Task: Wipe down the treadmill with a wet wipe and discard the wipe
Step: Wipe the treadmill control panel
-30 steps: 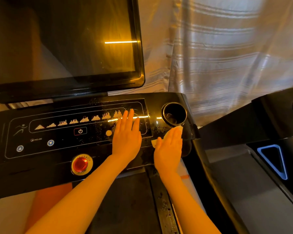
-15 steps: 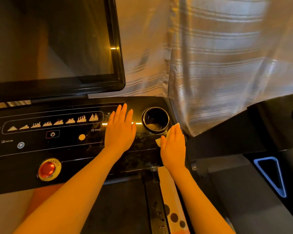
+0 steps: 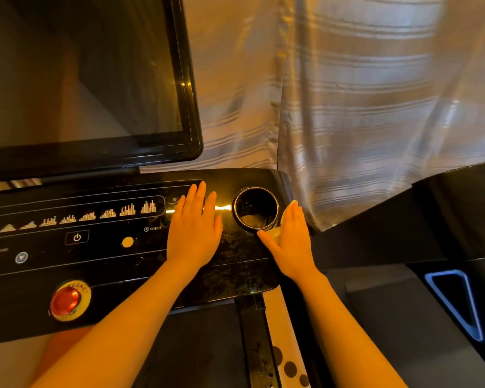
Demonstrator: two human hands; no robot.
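Observation:
The treadmill's glossy black console stretches across the middle, with lit program icons and damp streaks on its right part. My left hand rests flat on the console, fingers straight, left of the round cup holder. My right hand presses a white wet wipe flat against the console's right end, just right of the cup holder. Most of the wipe is hidden under the palm; only small edges show by the thumb and at the fingertips.
A large dark screen rises above the console at left. A red emergency stop button sits at the console's lower left. Striped curtains hang behind. A second black treadmill stands to the right. The running belt lies below.
The view has shifted right. My right hand with the wipe has slid from below the cup holder to the console's right edge beside it. My left hand stays flat on the console.

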